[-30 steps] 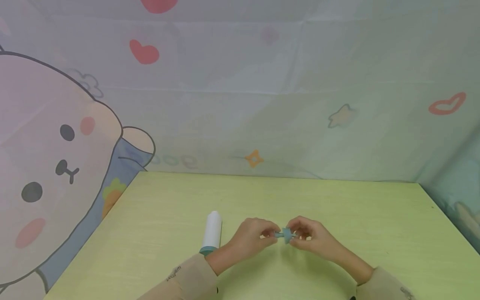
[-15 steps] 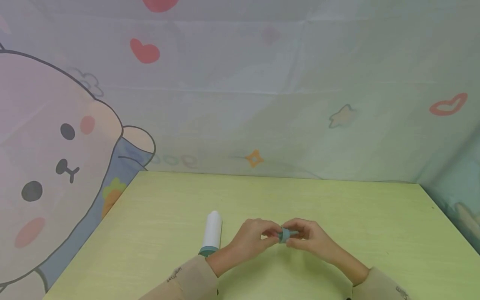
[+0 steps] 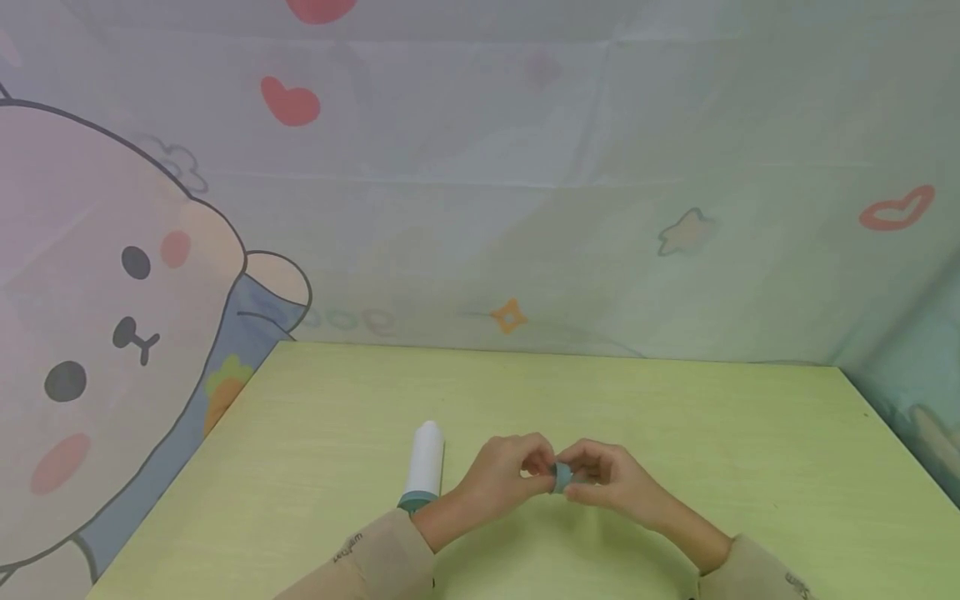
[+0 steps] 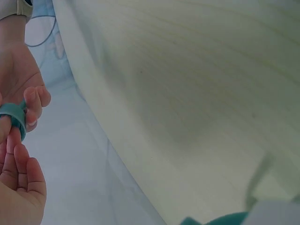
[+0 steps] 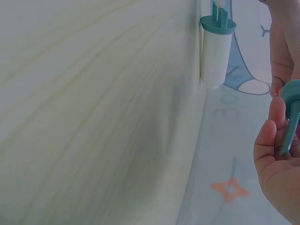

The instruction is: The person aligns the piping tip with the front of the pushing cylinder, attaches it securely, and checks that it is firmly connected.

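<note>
Near the front middle of the table, both hands meet on a small teal cap-like piece (image 3: 562, 477). It has a round hollow cup and a thin stem. My left hand (image 3: 498, 475) pinches its rim, and in the left wrist view the left fingers reach into the cup (image 4: 19, 115). From the other side my right hand (image 3: 618, 479) holds the piece between thumb and fingers. The right wrist view shows the stem (image 5: 291, 129) lying along the right palm. Part of the piece is hidden behind fingers.
Left of the hands, a white bottle (image 3: 426, 458) with a teal end lies on the light green table (image 3: 712, 433). In the right wrist view, prongs stick out of its teal end (image 5: 218, 24). A printed cloth (image 3: 465, 167) hangs behind the table.
The teal piece has turned round between the hands and moved slightly left. Its stem pointed left a second ago, then right. The right hand has shifted left; the left hand and bottle stay put.
</note>
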{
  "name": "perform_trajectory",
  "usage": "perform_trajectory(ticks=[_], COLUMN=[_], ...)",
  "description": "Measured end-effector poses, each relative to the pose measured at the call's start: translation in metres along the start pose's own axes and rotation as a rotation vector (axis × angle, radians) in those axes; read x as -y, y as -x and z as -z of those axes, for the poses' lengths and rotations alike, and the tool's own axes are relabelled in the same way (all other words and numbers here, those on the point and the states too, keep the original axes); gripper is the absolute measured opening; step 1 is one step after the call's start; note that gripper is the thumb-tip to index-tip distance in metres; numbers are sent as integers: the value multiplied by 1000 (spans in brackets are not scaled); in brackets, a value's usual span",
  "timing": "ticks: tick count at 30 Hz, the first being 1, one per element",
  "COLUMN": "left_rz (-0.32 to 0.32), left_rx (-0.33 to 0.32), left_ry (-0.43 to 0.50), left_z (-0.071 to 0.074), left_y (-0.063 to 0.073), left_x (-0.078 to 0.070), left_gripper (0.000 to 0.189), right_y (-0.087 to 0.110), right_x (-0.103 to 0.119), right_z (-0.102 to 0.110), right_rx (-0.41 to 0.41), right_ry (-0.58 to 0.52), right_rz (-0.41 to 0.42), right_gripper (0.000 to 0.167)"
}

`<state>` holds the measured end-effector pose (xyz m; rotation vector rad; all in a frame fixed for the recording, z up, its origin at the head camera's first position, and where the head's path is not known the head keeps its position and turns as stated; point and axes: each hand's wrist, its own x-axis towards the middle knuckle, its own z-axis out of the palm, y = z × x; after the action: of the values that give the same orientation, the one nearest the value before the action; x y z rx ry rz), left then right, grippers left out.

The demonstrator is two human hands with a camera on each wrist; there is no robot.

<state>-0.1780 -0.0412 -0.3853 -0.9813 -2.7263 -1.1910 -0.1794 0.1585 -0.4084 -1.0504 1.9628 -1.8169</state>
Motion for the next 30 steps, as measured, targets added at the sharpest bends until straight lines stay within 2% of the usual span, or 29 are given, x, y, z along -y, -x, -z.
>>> perform_trajectory(ticks=[9, 14, 19, 25, 30], left_rz=[-10, -32, -38, 28, 88], left_rx=[2, 15, 29, 61, 24], left_ry=[-101, -162, -173, -208, -260], left_z=[-1, 1, 11, 24, 36], left_y=[1, 4, 10, 19, 26], left_x=[3, 4, 10, 24, 42], left_gripper=[15, 15, 16, 14, 17], right_y=[-1, 0, 5, 11, 14], right_x=[2, 1, -5, -8, -10], right_z=[-2, -1, 7, 15, 19], right_rx=[23, 3, -29, -40, -28], right_ry=[14, 96, 191, 208, 175], right_rz=[16, -25, -68, -87, -78], right_gripper=[27, 24, 24, 26, 26])
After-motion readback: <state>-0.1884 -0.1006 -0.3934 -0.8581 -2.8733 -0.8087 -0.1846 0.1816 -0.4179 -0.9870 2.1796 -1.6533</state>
